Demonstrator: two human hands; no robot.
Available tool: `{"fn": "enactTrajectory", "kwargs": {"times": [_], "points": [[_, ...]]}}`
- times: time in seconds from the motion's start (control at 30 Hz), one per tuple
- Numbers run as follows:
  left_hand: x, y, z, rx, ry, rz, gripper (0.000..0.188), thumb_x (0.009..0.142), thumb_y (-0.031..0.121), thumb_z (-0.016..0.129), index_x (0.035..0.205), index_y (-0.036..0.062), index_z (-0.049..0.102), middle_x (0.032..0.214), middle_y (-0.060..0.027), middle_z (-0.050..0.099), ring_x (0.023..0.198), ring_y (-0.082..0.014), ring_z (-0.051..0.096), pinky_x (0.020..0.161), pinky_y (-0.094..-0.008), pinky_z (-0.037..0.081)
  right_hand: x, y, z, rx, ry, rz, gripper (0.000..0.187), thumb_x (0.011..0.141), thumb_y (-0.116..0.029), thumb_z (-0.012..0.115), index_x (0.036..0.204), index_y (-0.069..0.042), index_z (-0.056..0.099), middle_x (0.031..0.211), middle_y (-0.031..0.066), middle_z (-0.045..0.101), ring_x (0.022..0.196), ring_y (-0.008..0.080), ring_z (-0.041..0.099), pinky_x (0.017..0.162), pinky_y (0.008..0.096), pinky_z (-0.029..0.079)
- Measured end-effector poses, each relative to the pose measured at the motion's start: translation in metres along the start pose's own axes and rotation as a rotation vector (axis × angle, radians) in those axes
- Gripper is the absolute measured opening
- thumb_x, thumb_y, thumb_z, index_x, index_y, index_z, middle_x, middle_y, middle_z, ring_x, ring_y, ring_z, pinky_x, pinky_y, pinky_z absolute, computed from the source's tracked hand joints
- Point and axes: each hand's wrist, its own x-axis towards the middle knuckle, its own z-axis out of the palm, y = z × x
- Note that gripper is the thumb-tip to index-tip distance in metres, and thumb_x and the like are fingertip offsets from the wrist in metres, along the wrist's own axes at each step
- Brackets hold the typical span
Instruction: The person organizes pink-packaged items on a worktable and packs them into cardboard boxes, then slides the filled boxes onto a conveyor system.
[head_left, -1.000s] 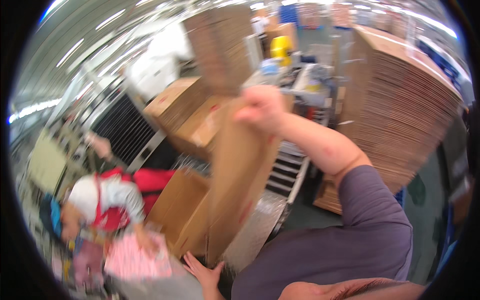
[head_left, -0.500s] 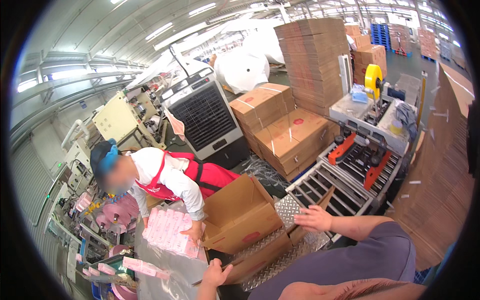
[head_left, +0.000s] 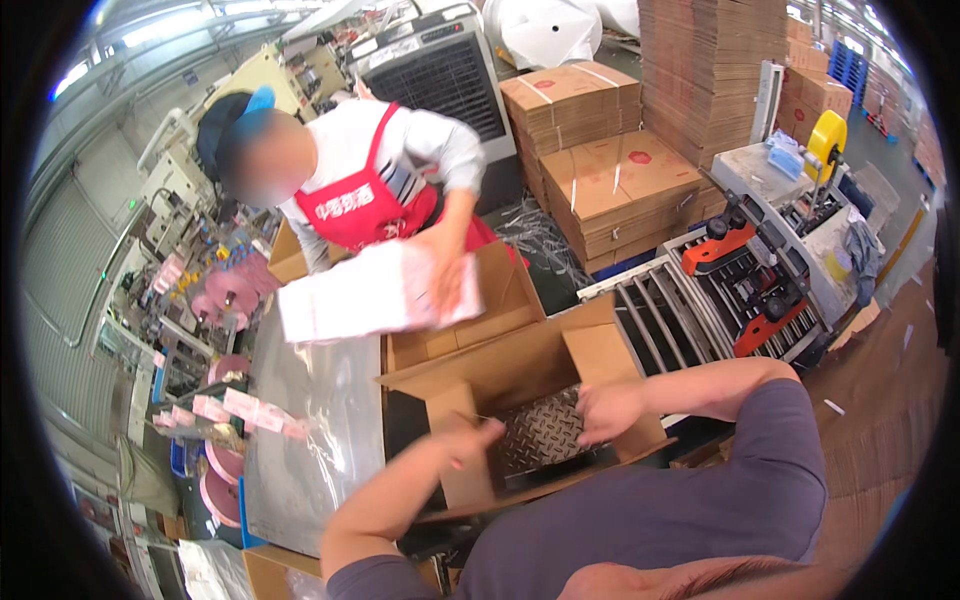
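An open cardboard box point(head_left: 505, 368) stands in front of me, with a diamond-pattern metal plate point(head_left: 545, 432) showing between its flaps. My left hand point(head_left: 468, 443) is over the box's left flap, its fingers blurred. At the right flap, my right hand point(head_left: 608, 408) has its fingers bent down over the inner edge. Across the table, a co-worker in a red apron point(head_left: 365, 208) carries a block of pink-and-white packs point(head_left: 350, 295), with a hand on its right end. Beneath that block is a second open cardboard box point(head_left: 508, 300).
A metal table point(head_left: 300, 440) lies to the left, with several pink packs point(head_left: 255, 408) at its far-left edge. A roller conveyor point(head_left: 665, 315) leads right to a taping machine point(head_left: 760, 250). Bundled flat cartons point(head_left: 620, 180) stand behind; more cardboard point(head_left: 880, 420) is at my right.
A box now stands open between my hands, where folded cardboard was. Both hands have come inward over it. The co-worker has lifted the packs off the table and straightened up.
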Motion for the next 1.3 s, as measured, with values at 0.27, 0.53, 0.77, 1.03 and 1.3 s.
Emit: {"fn": "enactTrajectory", "kwargs": {"times": [0.27,0.53,0.77,1.03,1.3], "points": [[-0.054,-0.024,0.111,-0.127,-0.047,0.743,0.082,0.093,0.063,0.050,0.149,0.0059,0.033,0.119,-0.0236,0.062,0.102,-0.0333,0.065,0.088,-0.0404,0.053,-0.010,0.082,0.131,0.089,-0.555,0.262,0.027,0.089,-0.034,0.057,0.096,-0.011,0.071,0.100,0.0154,0.068,0.095,0.0353,0.063,0.092,0.0486,0.045],[0.027,0.037,0.084,0.159,0.920,0.303,0.080,0.079,0.056,0.070,0.143,0.0125,0.047,0.148,-0.0180,0.041,0.140,-0.0393,0.032,0.111,-0.0588,0.027,0.006,0.058,-0.067,-0.409,0.019,0.563,0.060,0.097,-0.045,0.044,0.148,-0.015,0.035,0.153,0.0125,0.033,0.138,0.0356,0.032,0.111,0.0544,0.029],[0.031,0.039,0.083,-0.104,0.846,0.054,0.086,0.083,0.048,0.067,0.151,0.0071,0.033,0.155,-0.0186,0.033,0.145,-0.0399,0.024,0.117,-0.0556,0.019,-0.005,0.047,0.023,-0.379,0.152,0.634,0.068,0.099,-0.048,0.044,0.154,-0.012,0.028,0.161,0.0159,0.021,0.148,0.0378,0.018,0.117,0.0597,0.014],[0.044,-0.193,0.171,-0.714,0.649,-0.355,0.074,0.103,0.055,0.028,0.154,0.0021,0.021,0.161,-0.0199,0.018,0.149,-0.0377,0.014,0.121,-0.0407,0.015,-0.059,0.112,0.123,0.399,0.731,1.440,0.074,0.098,-0.046,0.049,0.153,-0.003,0.025,0.154,0.0233,0.032,0.142,0.0394,0.030,0.118,0.0410,0.023],[0.072,-0.154,0.126,-1.662,-0.187,-0.074,0.070,0.092,0.056,0.041,0.143,0.0086,0.045,0.140,-0.0147,0.049,0.124,-0.0291,0.049,0.097,-0.0530,0.044,-0.102,0.012,0.037,1.517,0.950,0.779,0.065,0.089,-0.013,0.055,0.150,-0.009,0.033,0.144,0.0124,0.049,0.127,0.0265,0.053,0.104,0.0424,0.045]]}}
